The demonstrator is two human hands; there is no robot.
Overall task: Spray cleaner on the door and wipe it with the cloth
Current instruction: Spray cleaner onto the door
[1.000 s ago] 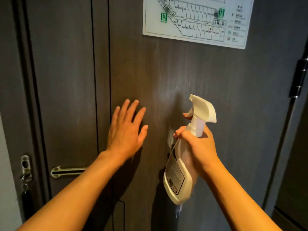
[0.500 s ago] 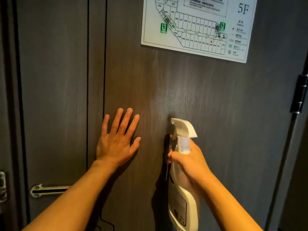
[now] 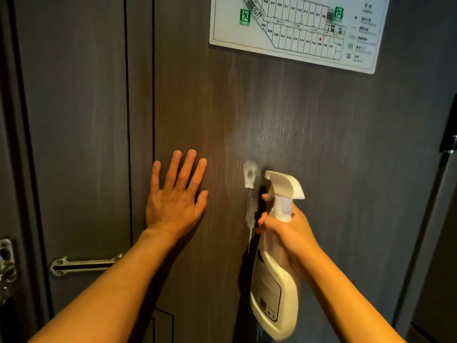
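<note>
A dark grey wood-grain door [image 3: 309, 125] fills the head view. My right hand [image 3: 288, 230] grips the neck of a white spray bottle [image 3: 274, 280], its nozzle pointing left close to the door. A blob of white foam [image 3: 250, 173] clings to the door just left of the nozzle, with a streak running down from it. My left hand [image 3: 176, 194] lies flat on the door, fingers spread, to the left of the foam. No cloth is in view.
A white floor-plan sign [image 3: 296, 28] is fixed to the door at the top. A metal latch bar [image 3: 84, 264] and a lock plate [image 3: 6, 263] sit at the lower left. A black hinge [image 3: 448, 134] is at the right edge.
A fresh blob of foam has appeared on the door by the nozzle and runs downward. My right hand has shifted with the bottle; my left hand stays flat on the door.
</note>
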